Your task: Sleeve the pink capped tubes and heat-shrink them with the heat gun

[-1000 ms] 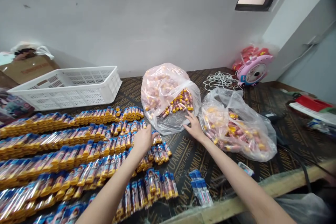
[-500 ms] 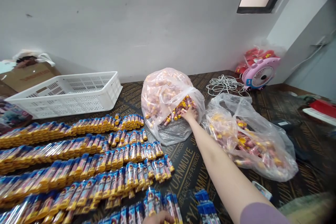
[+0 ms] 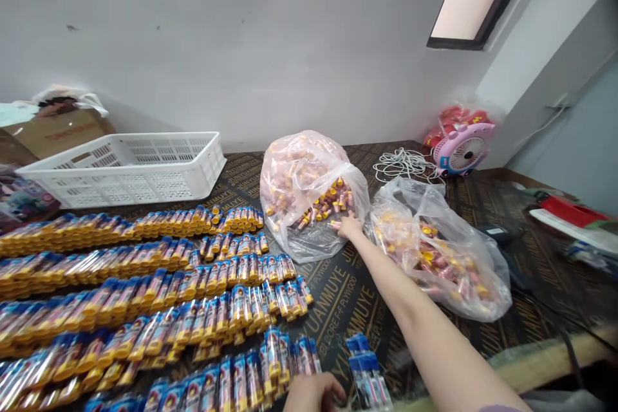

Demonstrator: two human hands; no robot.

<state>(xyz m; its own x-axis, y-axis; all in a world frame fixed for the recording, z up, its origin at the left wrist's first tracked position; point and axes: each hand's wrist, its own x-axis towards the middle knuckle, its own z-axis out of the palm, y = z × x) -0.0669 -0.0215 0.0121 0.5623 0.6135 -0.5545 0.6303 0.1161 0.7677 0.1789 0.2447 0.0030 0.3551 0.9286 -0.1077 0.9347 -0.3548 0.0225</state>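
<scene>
My right hand point(image 3: 350, 228) is at the mouth of a clear plastic bag point(image 3: 304, 167) full of small pink tubes with yellow ends. Its fingers are closed on a small pink tube point(image 3: 335, 224), which pokes out to the left. At the bottom edge my left hand point(image 3: 313, 393) curls its fingers; what they hold, if anything, is hidden. Just left of it lie rows of wrapped tubes point(image 3: 241, 376) with blue tops and yellow bases. A small group of blue-topped clear tubes point(image 3: 369, 376) lies to its right.
A second open bag of pink tubes point(image 3: 444, 257) lies under and beyond my right forearm. At the back stand a white plastic crate point(image 3: 140, 183), a coiled white cable point(image 3: 403, 165) and a pink fan point(image 3: 463, 149). Several stacked rows of wrapped tubes point(image 3: 120, 290) cover the left side.
My right hand has drawn back slightly from the bag's contents, and a pink tube now shows at its fingers. My left hand has come further into view, moving right.
</scene>
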